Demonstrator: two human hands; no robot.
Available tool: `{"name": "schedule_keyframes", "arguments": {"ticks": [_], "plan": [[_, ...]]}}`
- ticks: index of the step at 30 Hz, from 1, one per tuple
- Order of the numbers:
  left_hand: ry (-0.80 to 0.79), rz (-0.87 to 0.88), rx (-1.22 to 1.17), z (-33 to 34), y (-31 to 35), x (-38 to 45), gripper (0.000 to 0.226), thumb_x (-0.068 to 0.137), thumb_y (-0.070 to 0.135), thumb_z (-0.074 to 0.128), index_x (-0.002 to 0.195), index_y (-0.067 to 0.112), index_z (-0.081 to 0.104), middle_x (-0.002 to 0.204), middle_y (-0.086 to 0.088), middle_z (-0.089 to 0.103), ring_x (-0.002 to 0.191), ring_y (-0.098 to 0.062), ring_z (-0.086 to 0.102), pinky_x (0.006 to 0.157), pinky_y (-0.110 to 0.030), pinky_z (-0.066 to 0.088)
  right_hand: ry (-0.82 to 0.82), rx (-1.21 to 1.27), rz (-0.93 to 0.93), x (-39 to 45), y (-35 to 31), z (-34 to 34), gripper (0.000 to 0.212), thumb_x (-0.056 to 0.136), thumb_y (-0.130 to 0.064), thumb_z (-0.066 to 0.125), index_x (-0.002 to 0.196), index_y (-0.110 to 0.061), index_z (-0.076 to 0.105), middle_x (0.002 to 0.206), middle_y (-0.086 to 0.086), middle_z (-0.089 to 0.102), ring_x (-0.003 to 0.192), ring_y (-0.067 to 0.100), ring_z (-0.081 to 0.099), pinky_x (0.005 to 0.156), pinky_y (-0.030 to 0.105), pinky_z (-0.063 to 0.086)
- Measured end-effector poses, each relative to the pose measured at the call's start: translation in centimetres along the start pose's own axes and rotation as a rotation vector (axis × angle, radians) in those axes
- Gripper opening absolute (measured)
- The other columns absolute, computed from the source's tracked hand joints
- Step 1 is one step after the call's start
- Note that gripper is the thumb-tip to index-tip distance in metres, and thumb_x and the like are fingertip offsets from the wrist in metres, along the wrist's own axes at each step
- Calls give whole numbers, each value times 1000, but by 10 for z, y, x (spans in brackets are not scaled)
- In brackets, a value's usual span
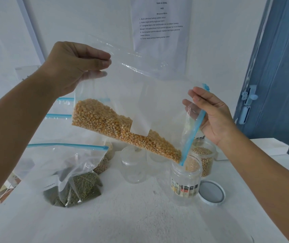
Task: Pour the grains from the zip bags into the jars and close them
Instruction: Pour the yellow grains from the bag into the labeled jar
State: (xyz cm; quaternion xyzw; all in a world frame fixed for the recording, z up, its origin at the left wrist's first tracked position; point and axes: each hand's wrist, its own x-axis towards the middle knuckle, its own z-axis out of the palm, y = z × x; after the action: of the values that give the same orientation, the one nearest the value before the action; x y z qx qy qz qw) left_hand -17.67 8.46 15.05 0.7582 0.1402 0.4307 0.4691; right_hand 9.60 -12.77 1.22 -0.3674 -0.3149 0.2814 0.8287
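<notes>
Two bare hands hold one clear plastic zip bag of yellow corn kernels point(122, 130) tilted above the white table point(140, 221). The left hand point(73, 67) pinches the bag's closed bottom corner, fingers and thumb curled onto the film, raised high at upper left. The right hand point(210, 116) grips the blue zip strip point(192, 130) at the bag's mouth, thumb and fingers closed narrowly on it. The bag's long axis runs from upper left down to lower right; its mouth points down into the open clear plastic jar with a printed label point(185, 179). The kernels lie along the lower edge of the bag in a band, reaching the mouth; some already sit in the jar. The tip of the zip strip lies inside the jar's rim.

Just right of that jar, a round white lid with a grey centre point(211, 192) lies flat on the table. Behind stands a clear jar filled with kernels point(204, 158). An empty clear jar point(133, 165) stands left of the pouring jar, apart from it. Further left, a zip bag of dark green grains point(77, 186) lies on the table, with more zip bags behind. Open table surface lies along the near edge in front of the jars. A printed sheet of paper point(159, 23) hangs on the wall behind.
</notes>
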Motion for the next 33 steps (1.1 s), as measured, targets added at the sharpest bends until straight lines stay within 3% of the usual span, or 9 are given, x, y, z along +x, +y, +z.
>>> {"name": "schedule_keyframes", "arguments": {"ticks": [10,15,21,33], "plan": [[14,-5,3,5,-2,-3,19,84,-5,77,100,5,77,93,-7,80,104,-24,75,91,-37,62,15,6,1,0,0,0,22,96,0,65,108,-14,76,112,2,78,106,29,76,89,29,62],[16,-8,5,6,-3,-4,19,85,-5,76,103,3,76,92,-6,80,103,-24,75,91,-38,62,16,7,4,0,1,1,23,95,0,65,101,-16,80,111,3,79,105,29,76,91,32,62],[13,0,-7,3,1,1,17,81,-2,79,89,12,83,95,-9,80,104,-25,75,91,-40,62,8,10,-2,3,-2,2,22,96,-1,65,102,-17,80,114,3,78,108,31,75,96,34,58],[0,1,-8,1,-3,2,18,79,-1,80,95,8,80,95,-9,79,106,-26,74,92,-40,62,-3,31,13,0,1,1,22,95,-1,65,105,-15,79,113,4,78,107,30,76,87,28,62]]}}
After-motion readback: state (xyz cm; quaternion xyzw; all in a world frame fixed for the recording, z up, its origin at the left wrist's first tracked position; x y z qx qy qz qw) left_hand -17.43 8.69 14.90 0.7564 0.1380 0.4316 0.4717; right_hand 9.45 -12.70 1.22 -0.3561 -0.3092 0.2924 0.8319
